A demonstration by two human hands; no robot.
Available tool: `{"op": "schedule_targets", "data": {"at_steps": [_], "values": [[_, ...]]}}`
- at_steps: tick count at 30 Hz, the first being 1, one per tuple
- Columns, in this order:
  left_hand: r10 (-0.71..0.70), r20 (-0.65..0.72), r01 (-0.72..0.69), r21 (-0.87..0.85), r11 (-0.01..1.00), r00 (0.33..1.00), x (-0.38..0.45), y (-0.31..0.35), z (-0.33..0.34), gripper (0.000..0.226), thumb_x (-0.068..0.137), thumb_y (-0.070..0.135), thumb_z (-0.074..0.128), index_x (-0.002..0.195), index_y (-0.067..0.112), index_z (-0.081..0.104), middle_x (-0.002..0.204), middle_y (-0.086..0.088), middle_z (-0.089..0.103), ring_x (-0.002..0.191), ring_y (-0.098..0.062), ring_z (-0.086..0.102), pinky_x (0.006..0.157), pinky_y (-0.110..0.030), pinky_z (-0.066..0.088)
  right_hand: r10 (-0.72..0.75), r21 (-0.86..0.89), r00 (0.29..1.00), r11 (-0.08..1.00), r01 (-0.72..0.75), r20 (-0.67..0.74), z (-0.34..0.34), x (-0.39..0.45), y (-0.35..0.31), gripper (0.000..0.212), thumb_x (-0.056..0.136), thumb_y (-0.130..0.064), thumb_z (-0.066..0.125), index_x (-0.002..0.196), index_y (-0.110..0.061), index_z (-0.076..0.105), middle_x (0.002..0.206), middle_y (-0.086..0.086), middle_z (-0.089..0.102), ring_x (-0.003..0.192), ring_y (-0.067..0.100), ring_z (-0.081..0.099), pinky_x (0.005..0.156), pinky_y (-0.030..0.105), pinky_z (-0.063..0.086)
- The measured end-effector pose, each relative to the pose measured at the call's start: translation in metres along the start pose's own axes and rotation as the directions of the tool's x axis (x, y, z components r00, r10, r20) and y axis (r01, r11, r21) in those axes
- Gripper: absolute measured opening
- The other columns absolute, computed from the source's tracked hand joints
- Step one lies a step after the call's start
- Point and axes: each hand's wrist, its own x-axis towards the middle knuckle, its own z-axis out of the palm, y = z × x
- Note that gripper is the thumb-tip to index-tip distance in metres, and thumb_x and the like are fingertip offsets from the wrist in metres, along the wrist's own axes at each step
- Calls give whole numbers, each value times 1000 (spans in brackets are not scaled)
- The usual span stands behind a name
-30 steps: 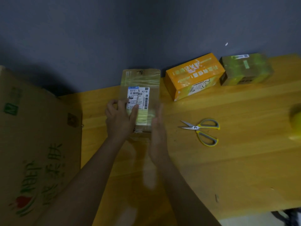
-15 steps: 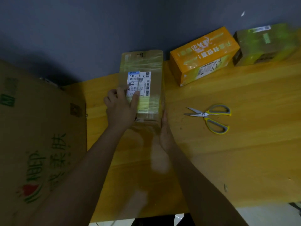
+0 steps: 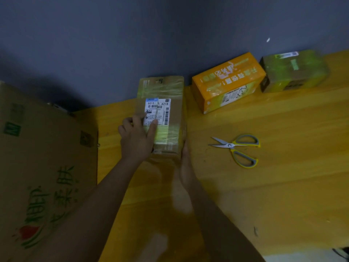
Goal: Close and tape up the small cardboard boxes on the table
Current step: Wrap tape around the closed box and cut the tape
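While both hands bracket one box, the relation that matters is plain: the brown cardboard box (image 3: pixel 166 118) lies straight ahead of them, its long axis running away from the person toward the grey wall (image 3: pixel 170 35).

Left hand (image 3: pixel 137 138): lies on the near-left part of the box top, fingers fairly straight, index finger over the white shipping label (image 3: pixel 160 110). Pressing or steadying, not gripping, as far as I can see.

Right hand (image 3: pixel 186 165): edge-on against the box's near-right corner, fingers extended along the side wall. Flat contact, nothing held. Its fingertips are hidden against the box edge.

Box: rests on the tabletop (image 3: pixel 264 186); yellowish tape bands cross its top at the far end and near the hands. The near end face is in shadow; whether it is sealed I cannot tell.

Right of the right hand, apart from it: scissors (image 3: pixel 238 148), blades parted, tips pointing back toward the box. Right hand is clearly the nearer one to them.

Farther out, ahead and right, against the wall: an orange box (image 3: pixel 226 80), then a taped brown box (image 3: pixel 292 70) just beside it.

Left of the left hand: a large printed carton (image 3: pixel 41 167), standing close.

No tape roll in view. Judgement: any next reach goes rightward, with the left hand the natural anchor.
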Motion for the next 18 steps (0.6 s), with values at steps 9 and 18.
{"op": "schedule_targets", "data": {"at_steps": [9, 18], "values": [[-6, 44, 8, -30, 1000, 999, -1, 0, -5, 46, 97, 45, 45, 133, 15, 44, 136, -17, 36, 122, -34, 32, 88, -35, 29, -58, -341, 995, 940, 27, -82, -9, -9, -45, 50, 105, -37, 21, 153, -22, 19, 157, -8, 21, 143, 5, 18, 112, 13, 13], [109, 22, -111, 244, 963, 994, -19, 29, -7, 44, 103, 36, 29, 145, 23, 30, 157, -11, 14, 144, -27, 10, 110, -45, 10, -193, -338, 967, 910, 241, 169, 7, -8, -90, 49, 106, -17, 29, 153, -18, 13, 145, -17, 25, 129, -8, 28, 93, -3, 25]]}}
